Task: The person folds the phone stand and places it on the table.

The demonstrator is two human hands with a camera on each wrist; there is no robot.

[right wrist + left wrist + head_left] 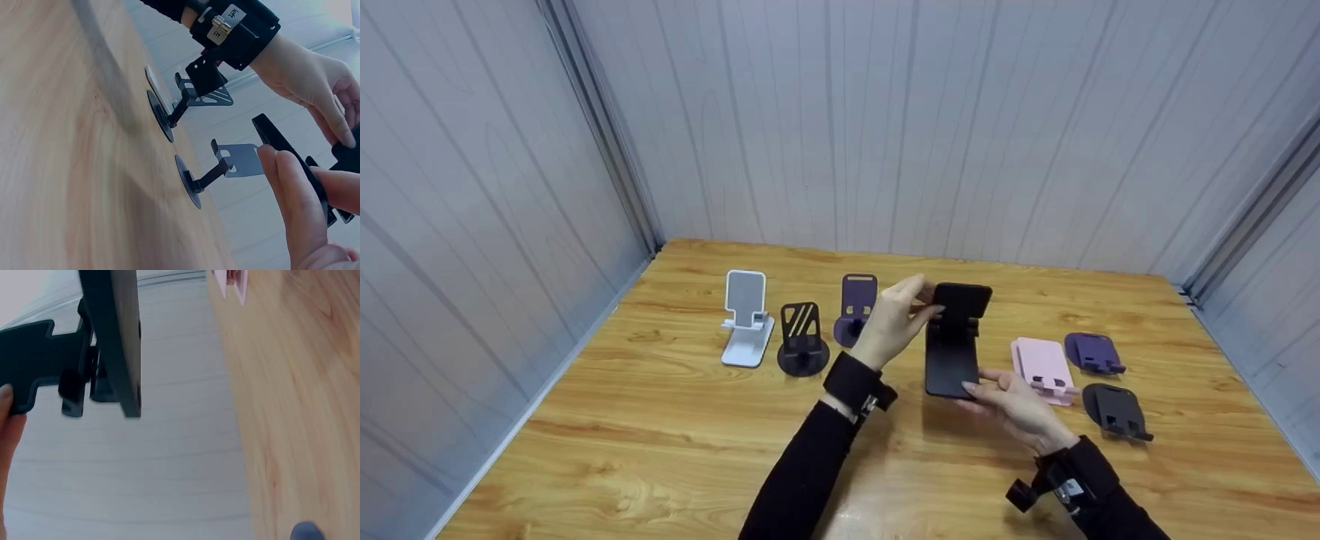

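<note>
Both hands hold a black folding phone stand (951, 364) up over the wooden table, its upper panel and base opened apart at the hinge. My left hand (889, 322) pinches the left edge of the upper panel between thumb and fingers. Lower down, my right hand (1016, 409) grips the base at its bottom right corner, thumb on the face and fingers behind. The left wrist view shows the stand (115, 337) from the side, with hinge and panel. In the right wrist view, fingers (301, 197) of the right hand lie along the base.
Left of the hands stand an unfolded white phone stand (746, 289), a black round-based one (802, 330) and a purple one (859, 292). At the right lie folded pink (1042, 360), purple (1095, 351) and dark grey (1117, 409) stands. Panelled walls (870, 127) enclose the table (660, 420).
</note>
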